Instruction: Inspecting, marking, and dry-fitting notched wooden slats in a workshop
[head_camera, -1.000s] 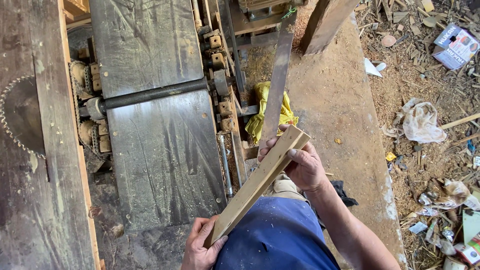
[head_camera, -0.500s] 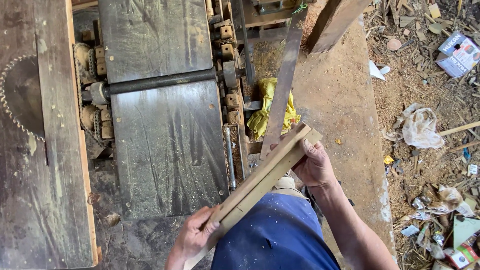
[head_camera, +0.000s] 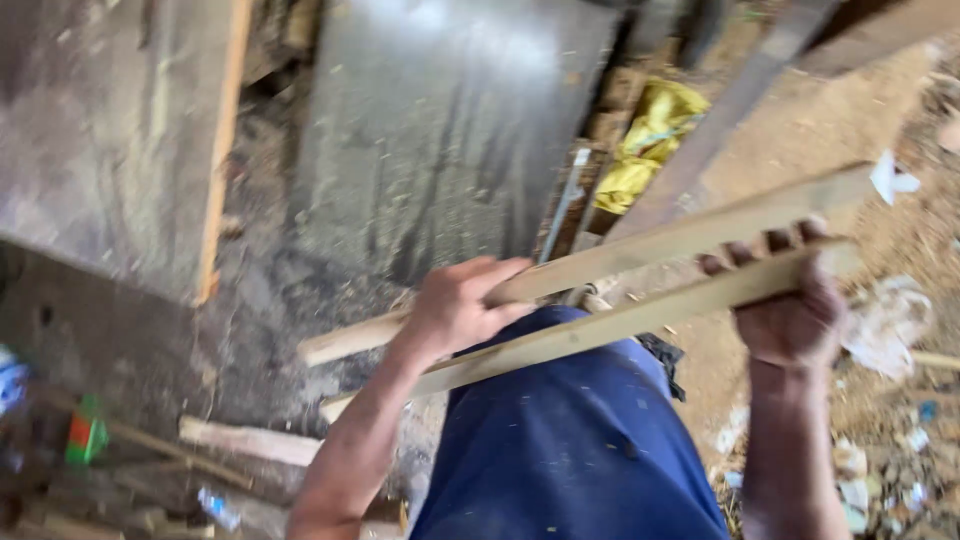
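2 long pale wooden strips were held side by side in the air above the person's lap, running from lower left up to the right. The upper strip and the lower strip lay nearly parallel, with a narrow gap between them at the right end. The left hand was wrapped around the upper strip near its left end, fingers curled over the top edge. The right hand was clamped on the right part of the pair, its fingertips showing in the gap between the 2 strips. The picture was blurred by motion, so finer detail of the grips could not be made out.

Below the strips was the person's blue clothing. Beyond them stood a wide grey metal counter of a woodworking machine, dusted with sawdust, and to its left a worn wooden slab with an orange-brown edge. A crumpled yellow cloth lay just beside the counter's right side, near a dark slanting plank.

The ground was bare earth covered with sawdust. Scraps of paper and plastic litter lay at the right. At the lower left, offcut sticks and a small green and orange object lay on the dirt.
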